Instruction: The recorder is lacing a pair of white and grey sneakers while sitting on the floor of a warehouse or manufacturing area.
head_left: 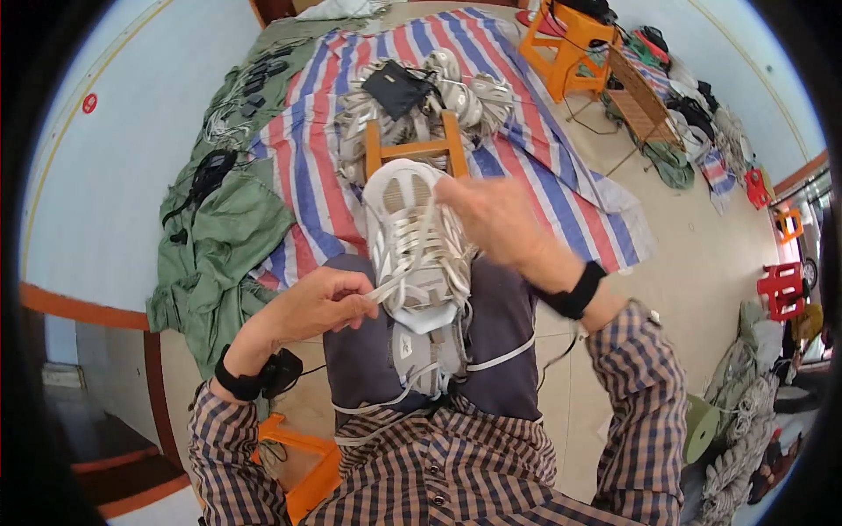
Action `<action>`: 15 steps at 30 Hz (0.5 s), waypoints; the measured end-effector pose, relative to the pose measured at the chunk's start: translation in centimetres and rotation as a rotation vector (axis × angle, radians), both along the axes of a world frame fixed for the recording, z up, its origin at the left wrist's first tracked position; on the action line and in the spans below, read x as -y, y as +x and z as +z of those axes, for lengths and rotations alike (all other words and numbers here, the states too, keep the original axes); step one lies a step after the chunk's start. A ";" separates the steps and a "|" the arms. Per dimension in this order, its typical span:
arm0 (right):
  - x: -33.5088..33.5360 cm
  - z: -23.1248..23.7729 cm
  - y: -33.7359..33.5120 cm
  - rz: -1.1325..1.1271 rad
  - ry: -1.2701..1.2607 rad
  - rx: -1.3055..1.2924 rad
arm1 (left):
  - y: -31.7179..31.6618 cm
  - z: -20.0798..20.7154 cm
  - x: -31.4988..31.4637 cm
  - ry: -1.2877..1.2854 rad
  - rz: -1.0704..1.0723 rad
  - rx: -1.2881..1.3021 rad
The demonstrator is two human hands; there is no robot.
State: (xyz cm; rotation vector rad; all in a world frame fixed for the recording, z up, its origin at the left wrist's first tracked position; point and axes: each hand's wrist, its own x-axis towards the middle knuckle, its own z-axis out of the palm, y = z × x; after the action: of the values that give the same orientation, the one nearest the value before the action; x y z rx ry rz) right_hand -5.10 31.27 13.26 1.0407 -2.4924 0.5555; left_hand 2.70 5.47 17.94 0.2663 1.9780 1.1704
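At the far left a green cloth [215,254] lies crumpled on the floor, its edge overlapping the striped tarp [316,158] spread in red, blue and white. An orange stool [303,465] shows under my left elbow.

My left hand [320,302] sits over my left thigh, its grip pressed together, pinching a flat white shoelace [379,292] that runs to the right into the sneaker's eyelets. The white and beige sneaker [412,241] lies on my lap across my grey trousers, sole down, its toe pointing away from me. A second sneaker [425,351] of the same kind rests just below it, between my thighs, with loose lace ends trailing over my checked shirt.

Beyond the sneaker's toe stands a small orange stand [414,151], and behind that a pile of sneakers [438,96] sits on the tarp with a dark pouch [396,88] on top.

My right hand [495,219] is at the sneaker's upper right side, its grip closed on the lace near the toe end; a thin strand runs down from my fingers across the tongue.

Further right, another orange stool [570,48] stands on the floor, and clothes are heaped along the wall.
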 end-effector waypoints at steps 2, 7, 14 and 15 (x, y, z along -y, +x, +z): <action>-2.2 2.8 -1.3 -0.007 0.099 -0.122 | 0.6 0.0 -0.1 0.167 0.075 0.038; -6.1 2.6 -2.1 -0.253 0.074 -0.011 | 1.8 -2.6 -0.7 0.742 0.251 -0.250; -14.7 7.5 -3.4 -0.505 -1.159 0.570 | 2.1 1.1 1.7 0.073 0.176 -0.394; -16.1 8.1 -2.8 -0.512 -1.030 0.531 | 3.1 0.6 1.4 0.464 0.276 -0.292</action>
State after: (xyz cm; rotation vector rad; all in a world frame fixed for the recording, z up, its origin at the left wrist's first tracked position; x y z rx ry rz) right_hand -7.92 47.32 21.31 -0.1561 -2.1607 1.8079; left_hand 5.81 4.06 18.51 0.4305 2.0093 1.8602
